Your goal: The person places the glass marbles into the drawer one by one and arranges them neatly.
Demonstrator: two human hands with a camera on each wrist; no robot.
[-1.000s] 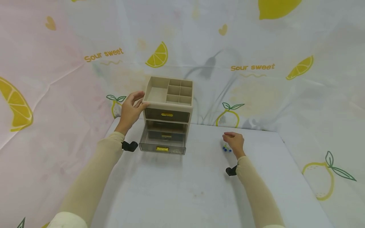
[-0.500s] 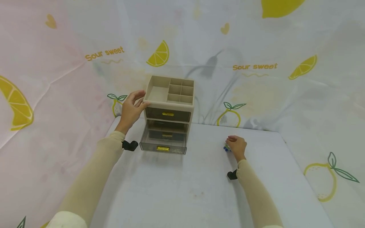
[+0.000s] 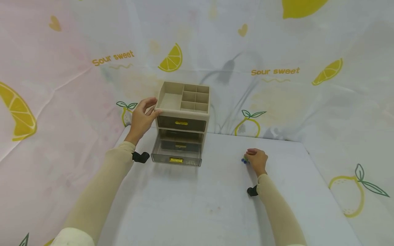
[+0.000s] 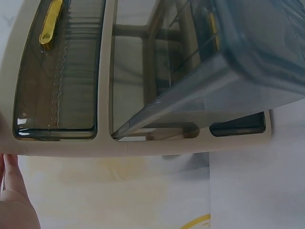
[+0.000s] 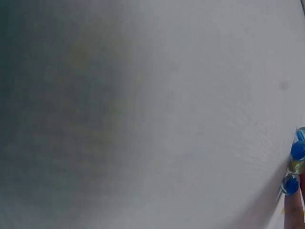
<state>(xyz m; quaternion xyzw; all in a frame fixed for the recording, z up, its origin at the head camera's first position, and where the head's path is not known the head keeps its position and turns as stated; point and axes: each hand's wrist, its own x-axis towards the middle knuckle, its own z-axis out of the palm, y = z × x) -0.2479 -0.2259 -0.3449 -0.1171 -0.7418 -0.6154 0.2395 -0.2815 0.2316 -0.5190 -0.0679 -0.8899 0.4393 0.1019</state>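
Toward the right of the white surface (image 3: 221,191), glassy marbles (image 5: 298,151) lie clustered, blue ones with a yellow-green one among them. Against them is the right hand (image 3: 258,161), its fingers narrow and curled down; whether they pinch a marble, I cannot tell. Well apart, to the left, stands a beige organizer (image 3: 184,114) with three smoky drawers. Its open top divides into one large compartment on the left and six small ones on the right. The top drawer (image 3: 166,122) is closed; the middle drawer (image 3: 163,159) is pulled out, and through its clear base shows the gold handle of the closed bottom drawer (image 4: 238,125). The left hand (image 3: 142,118) grips the organizer's front left corner, thumb in front, fingers along the side. Behind everything hangs a lemon-printed backdrop (image 3: 277,44).
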